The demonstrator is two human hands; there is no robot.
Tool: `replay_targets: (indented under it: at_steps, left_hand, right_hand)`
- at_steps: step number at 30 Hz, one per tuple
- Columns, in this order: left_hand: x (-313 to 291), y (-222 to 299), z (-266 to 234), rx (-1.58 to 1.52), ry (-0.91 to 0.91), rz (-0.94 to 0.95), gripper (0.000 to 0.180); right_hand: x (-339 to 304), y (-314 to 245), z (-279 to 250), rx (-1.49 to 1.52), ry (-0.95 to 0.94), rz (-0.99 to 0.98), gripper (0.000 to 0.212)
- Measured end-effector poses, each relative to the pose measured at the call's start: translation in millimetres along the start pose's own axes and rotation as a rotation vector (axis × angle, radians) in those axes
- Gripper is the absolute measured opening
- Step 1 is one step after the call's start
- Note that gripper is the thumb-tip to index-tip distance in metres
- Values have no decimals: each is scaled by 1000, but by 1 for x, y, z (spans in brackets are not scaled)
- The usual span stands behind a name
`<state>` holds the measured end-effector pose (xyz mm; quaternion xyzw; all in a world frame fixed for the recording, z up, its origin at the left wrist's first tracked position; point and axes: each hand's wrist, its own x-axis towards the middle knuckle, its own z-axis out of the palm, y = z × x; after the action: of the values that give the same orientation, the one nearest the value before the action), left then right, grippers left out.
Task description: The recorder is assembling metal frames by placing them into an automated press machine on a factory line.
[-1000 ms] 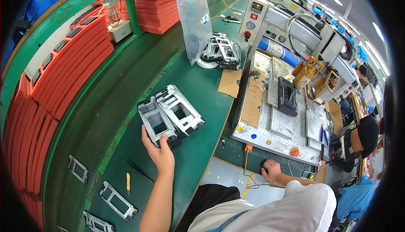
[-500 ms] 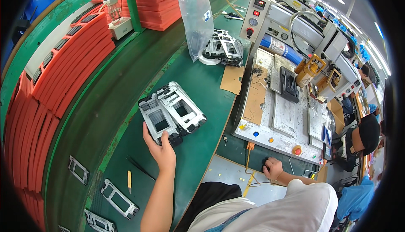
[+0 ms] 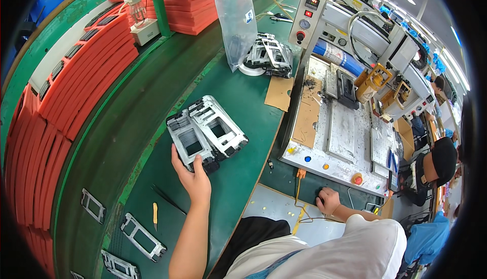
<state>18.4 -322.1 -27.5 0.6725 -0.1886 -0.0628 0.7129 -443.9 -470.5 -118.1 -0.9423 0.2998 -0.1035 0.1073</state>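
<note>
Gripping a stack of grey metal frames at the workbench edge.

Your left hand (image 3: 195,180) has its fingers (image 3: 178,158) curled around the near corner of the stack of metal frames (image 3: 203,137), thumb on top, holding it. Over the last second the stack has barely shifted on the green bench (image 3: 243,106), so the hold looks settled rather than lifting. The stack sits just beyond your fingertips, fanned toward the press machine (image 3: 345,121). Your right hand (image 3: 328,201) rests closed over a dark button at the machine's front edge, well apart from the stack. Loose single frames (image 3: 143,237) and a yellow-handled tool (image 3: 155,214) lie nearer you, with orange trays (image 3: 76,76) along the left.
</note>
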Motion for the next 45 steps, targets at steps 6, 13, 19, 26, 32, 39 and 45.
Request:
replay_targets:
  at_steps: [6, 13, 19, 26, 32, 39, 45]
  left_hand:
    - [-2, -10, -10, 2, 57, 51, 68]
    - [-2, -2, 5, 119, 91, 195, 71]
    - [-3, 3, -6, 125, 130, 178, 74]
    - [-6, 4, -5, 95, 119, 163, 73]
    - [-6, 6, -4, 126, 124, 169, 73]
    - [-4, 6, -2, 125, 122, 186, 70]
    - [-2, 3, -9, 169, 120, 191, 68]
  right_hand:
    - [8, 0, 13, 64, 13, -40, 17]
    - [-16, 31, 29, 13, 27, -103, 16]
    - [-10, 33, 35, 28, -28, -97, 20]
    - [-11, 25, 29, 4, 0, -92, 21]
    - [-10, 21, 27, 8, 16, -98, 20]
    - [-12, 20, 24, 22, 17, -86, 18]
    - [3, 6, 20, 38, 54, -113, 16]
